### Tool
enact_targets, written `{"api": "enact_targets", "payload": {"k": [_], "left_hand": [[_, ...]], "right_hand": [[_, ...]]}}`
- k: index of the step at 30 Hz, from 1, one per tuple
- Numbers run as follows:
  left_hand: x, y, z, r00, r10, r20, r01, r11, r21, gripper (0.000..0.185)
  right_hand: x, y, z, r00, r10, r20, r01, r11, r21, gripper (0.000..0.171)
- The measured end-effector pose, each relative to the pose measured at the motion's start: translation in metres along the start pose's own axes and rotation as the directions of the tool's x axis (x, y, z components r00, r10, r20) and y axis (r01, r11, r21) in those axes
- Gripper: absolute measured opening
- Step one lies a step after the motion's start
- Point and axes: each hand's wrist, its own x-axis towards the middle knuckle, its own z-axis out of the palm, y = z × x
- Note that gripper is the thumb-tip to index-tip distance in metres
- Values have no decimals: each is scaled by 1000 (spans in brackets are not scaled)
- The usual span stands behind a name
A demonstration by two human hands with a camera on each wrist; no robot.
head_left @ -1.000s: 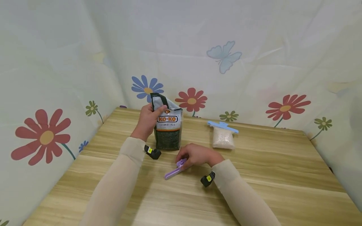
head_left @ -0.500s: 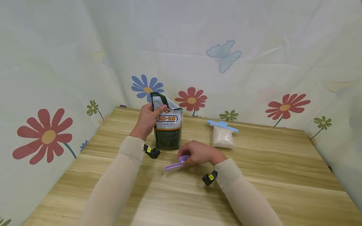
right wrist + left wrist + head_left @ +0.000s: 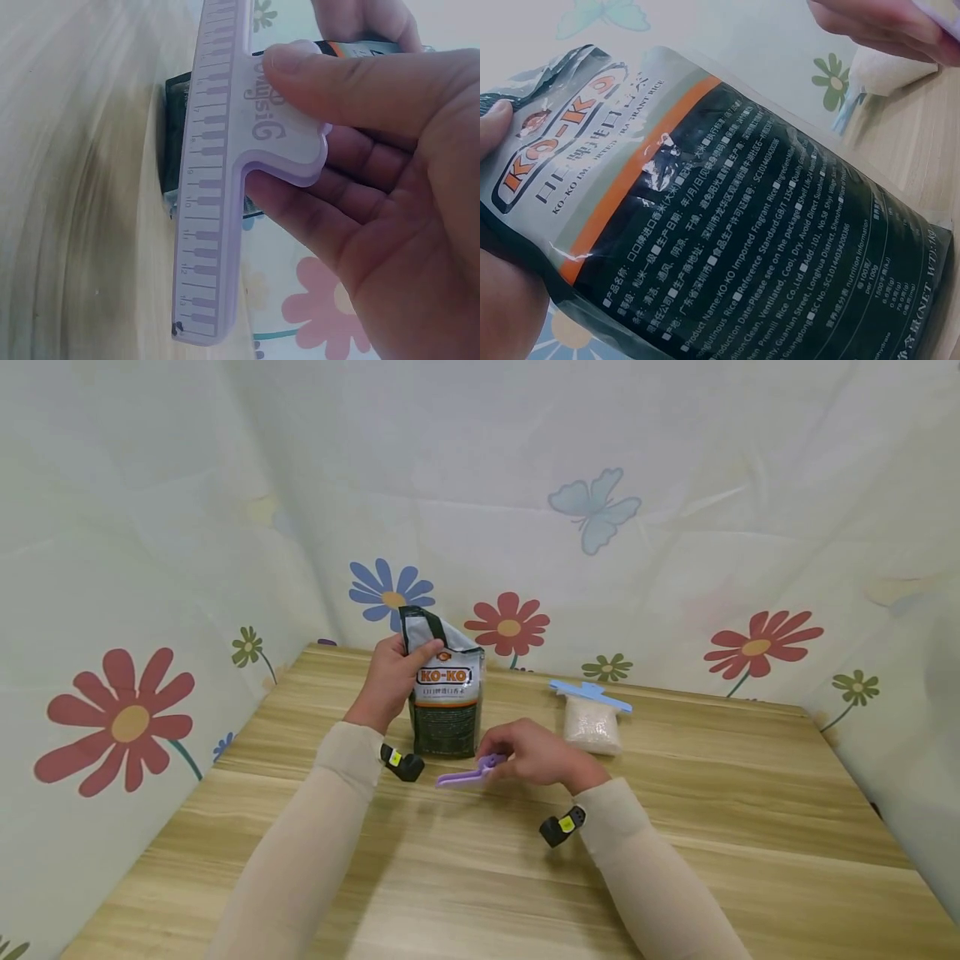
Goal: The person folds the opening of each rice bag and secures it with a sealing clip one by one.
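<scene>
A dark green and grey KO-KO rice bag (image 3: pixel 446 693) (image 3: pixel 727 225) stands upright on the wooden table (image 3: pixel 750 827). My left hand (image 3: pixel 392 677) grips its folded top corner, thumb on the front. My right hand (image 3: pixel 534 753) (image 3: pixel 375 172) pinches the handle of a purple bag clip (image 3: pixel 471 773) (image 3: pixel 225 165) printed with piano keys. The clip is lifted off the table just in front of the bag's base, its long bar pointing left. In the right wrist view my thumb presses on the clip's tab with my fingers beneath it.
A small clear bag of white rice (image 3: pixel 592 727) closed with a light blue clip (image 3: pixel 591 695) stands right of the KO-KO bag. Floral curtains (image 3: pixel 150 610) enclose the table at the back and sides. Small black wrist cameras (image 3: pixel 561 827) sit on both wrists.
My right hand has lifted the purple clip off the table and carried it up and away toward the rice bag's base. The left hand and the bag stay still.
</scene>
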Motion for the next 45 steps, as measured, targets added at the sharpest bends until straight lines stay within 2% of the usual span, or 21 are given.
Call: {"api": "enact_targets", "payload": {"k": [4, 8, 17, 27, 38, 45], "left_hand": [[0, -1, 0, 1000, -5, 1, 5, 1000, -5, 32], [1, -2, -1, 1000, -10, 2, 10, 1000, -4, 33], [-1, -1, 0, 1000, -13, 1, 13, 1000, -17, 33], [-1, -1, 0, 1000, -18, 4, 18, 1000, -16, 33], [0, -4, 0, 1000, -26, -4, 26, 999, -23, 33], [1, -4, 0, 1000, -15, -9, 15, 999, -34, 33]], "right_hand": [[-3, 1, -2, 999, 12, -38, -11, 999, 35, 13], [-6, 0, -4, 995, -12, -101, 16, 999, 36, 11], [-8, 0, -9, 974, -78, -212, 69, 996, -47, 9], [-10, 0, -14, 957, -29, -290, 31, 1000, 3, 6], [-12, -2, -20, 911, 5, -413, -1, 1000, 9, 9], [-13, -2, -25, 872, 9, -490, -8, 1000, 4, 7]]}}
